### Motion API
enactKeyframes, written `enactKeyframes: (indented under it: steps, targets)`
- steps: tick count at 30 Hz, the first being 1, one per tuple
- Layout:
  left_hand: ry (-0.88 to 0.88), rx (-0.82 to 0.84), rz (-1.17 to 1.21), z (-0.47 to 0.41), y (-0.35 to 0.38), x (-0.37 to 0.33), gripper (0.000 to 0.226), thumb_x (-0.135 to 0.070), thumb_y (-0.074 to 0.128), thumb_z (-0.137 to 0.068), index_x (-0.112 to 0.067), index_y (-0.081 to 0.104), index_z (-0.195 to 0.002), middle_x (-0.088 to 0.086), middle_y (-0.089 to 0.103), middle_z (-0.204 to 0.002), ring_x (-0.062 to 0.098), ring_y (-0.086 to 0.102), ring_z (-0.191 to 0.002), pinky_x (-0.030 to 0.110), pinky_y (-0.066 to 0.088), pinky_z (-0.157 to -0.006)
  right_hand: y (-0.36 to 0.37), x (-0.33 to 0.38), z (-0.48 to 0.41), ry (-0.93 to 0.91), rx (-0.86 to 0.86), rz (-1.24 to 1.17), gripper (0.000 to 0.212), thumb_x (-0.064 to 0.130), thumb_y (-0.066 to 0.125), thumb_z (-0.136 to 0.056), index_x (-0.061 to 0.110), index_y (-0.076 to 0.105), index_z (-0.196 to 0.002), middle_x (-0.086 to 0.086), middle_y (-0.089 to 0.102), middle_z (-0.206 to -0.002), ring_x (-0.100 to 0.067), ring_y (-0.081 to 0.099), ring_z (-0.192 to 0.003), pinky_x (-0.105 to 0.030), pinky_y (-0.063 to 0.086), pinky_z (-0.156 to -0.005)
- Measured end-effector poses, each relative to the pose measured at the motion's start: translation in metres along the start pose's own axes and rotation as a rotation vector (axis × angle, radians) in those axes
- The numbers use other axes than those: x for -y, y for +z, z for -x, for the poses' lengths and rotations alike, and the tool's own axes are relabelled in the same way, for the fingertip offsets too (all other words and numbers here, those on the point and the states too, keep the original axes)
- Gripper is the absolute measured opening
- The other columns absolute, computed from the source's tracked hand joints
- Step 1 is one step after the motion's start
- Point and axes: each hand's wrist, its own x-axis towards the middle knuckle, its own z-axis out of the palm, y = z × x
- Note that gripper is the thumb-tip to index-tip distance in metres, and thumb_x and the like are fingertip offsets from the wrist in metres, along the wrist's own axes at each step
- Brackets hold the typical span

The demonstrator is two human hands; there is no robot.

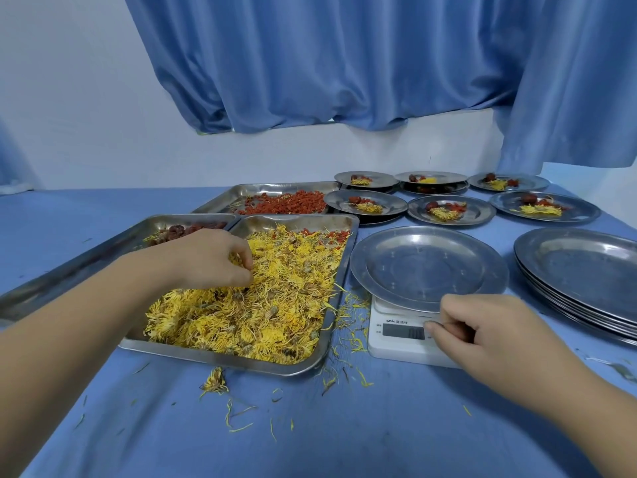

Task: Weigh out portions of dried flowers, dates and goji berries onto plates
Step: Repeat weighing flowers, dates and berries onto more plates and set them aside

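Pinching dried flowers [269, 305], the left hand [210, 260] digs in the nearest of three trays [220, 360] at the worktop's [310, 426] left; dates [179, 231] and goji berries [286, 207] fill the two behind. The right hand [489, 329], fingers curled, touches the front of one scale [396, 350] bearing one empty plate [427, 267]. Six filled plates [448, 210] sit near the far right corner, spare plates [586, 270] stacked along the right edge. Loose petals [213, 382] litter the near edge.

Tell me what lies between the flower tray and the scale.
Head view: a strip of blue cloth strewn with loose yellow petals separates the flower tray from the scale.
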Motion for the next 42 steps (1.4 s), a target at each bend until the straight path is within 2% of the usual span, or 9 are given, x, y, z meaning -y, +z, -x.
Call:
enactKeyframes:
  steps: [4,8,13,19,25,29,32,34,42]
  targets:
    - [0.058,0.018,-0.116,-0.001,0.007,0.002,0.015,-0.039,0.07,-0.082,-0.04,0.06,-0.092,-0.009,0.058,-0.111,0.011,0.053,-0.104,0.036,0.045,-0.094,-0.001,0.001,0.001,0.02,0.009,-0.013,0.045,0.029,0.064,-0.081,0.022,0.027,-0.055,0.013,0.048,-0.063,-0.013,0.042,-0.058,-0.026,0.027,-0.045]
    - [0.07,-0.072,-0.064,0.002,0.005,0.001,0.008,-0.036,0.067,-0.085,-0.04,0.06,-0.082,-0.009,0.061,-0.104,0.01,0.057,-0.096,0.033,0.045,-0.087,-0.002,0.002,0.001,0.02,0.003,-0.021,0.045,0.029,0.063,-0.082,0.022,0.028,-0.055,0.012,0.049,-0.063,-0.013,0.041,-0.057,-0.024,0.025,-0.046]
    - [0.048,-0.184,0.162,0.012,-0.015,-0.006,0.018,-0.035,0.057,-0.091,-0.035,0.067,-0.076,-0.013,0.067,-0.084,0.011,0.063,-0.076,0.027,0.044,-0.065,-0.004,0.003,0.0,0.016,-0.009,-0.022,0.044,0.029,0.062,-0.082,0.021,0.028,-0.055,0.012,0.049,-0.065,-0.013,0.042,-0.059,-0.025,0.027,-0.046]
    - [0.095,-0.158,0.566,0.011,-0.022,-0.032,0.035,-0.028,0.048,-0.099,-0.036,0.064,-0.068,-0.016,0.056,-0.061,0.0,0.049,-0.054,0.029,0.041,-0.067,-0.007,-0.001,-0.001,0.031,-0.058,-0.026,0.044,0.026,0.065,-0.081,0.019,0.029,-0.057,0.002,0.044,-0.056,-0.017,0.04,-0.055,-0.029,0.031,-0.047]
    - [0.171,-0.113,0.758,-0.02,-0.004,-0.108,0.03,-0.028,0.045,-0.1,-0.027,0.059,-0.073,-0.014,0.052,-0.068,0.009,0.051,-0.066,0.026,0.046,-0.064,-0.017,-0.012,-0.007,0.152,-0.249,-0.054,0.046,0.023,0.065,-0.079,0.023,0.027,-0.053,0.002,0.04,-0.048,-0.018,0.038,-0.047,-0.033,0.038,-0.046]
    - [0.254,-0.109,0.7,-0.051,0.011,-0.164,0.023,-0.027,0.048,-0.095,-0.021,0.06,-0.076,-0.01,0.055,-0.076,-0.004,0.05,-0.058,0.028,0.041,-0.067,-0.019,-0.018,-0.006,0.18,-0.309,-0.071,0.046,0.024,0.064,-0.081,0.021,0.028,-0.054,0.003,0.04,-0.05,-0.016,0.037,-0.048,-0.032,0.037,-0.047]
    - [0.292,-0.071,0.617,-0.069,0.017,-0.19,0.018,-0.028,0.053,-0.092,-0.02,0.067,-0.083,-0.009,0.066,-0.084,0.004,0.061,-0.077,0.03,0.047,-0.077,-0.02,-0.02,-0.007,0.18,-0.325,-0.059,0.046,0.023,0.065,-0.081,0.02,0.028,-0.054,0.003,0.03,-0.043,-0.015,0.033,-0.043,-0.033,0.037,-0.046]
    - [0.308,-0.034,0.535,-0.079,0.021,-0.196,0.014,-0.03,0.055,-0.093,-0.024,0.068,-0.092,-0.009,0.069,-0.093,0.009,0.064,-0.09,0.031,0.048,-0.08,-0.02,-0.02,-0.008,0.178,-0.319,-0.061,0.046,0.024,0.064,-0.082,0.02,0.027,-0.055,0.004,0.03,-0.044,-0.015,0.035,-0.044,-0.035,0.036,-0.045]
    - [0.316,0.046,0.477,-0.086,0.016,-0.18,0.026,-0.05,0.049,-0.095,-0.038,0.067,-0.109,-0.021,0.065,-0.113,-0.001,0.057,-0.109,0.026,0.043,-0.093,-0.015,-0.02,-0.006,0.155,-0.283,-0.082,0.048,0.024,0.063,-0.083,0.023,0.023,-0.056,0.003,0.031,-0.046,-0.018,0.038,-0.048,-0.038,0.038,-0.048]
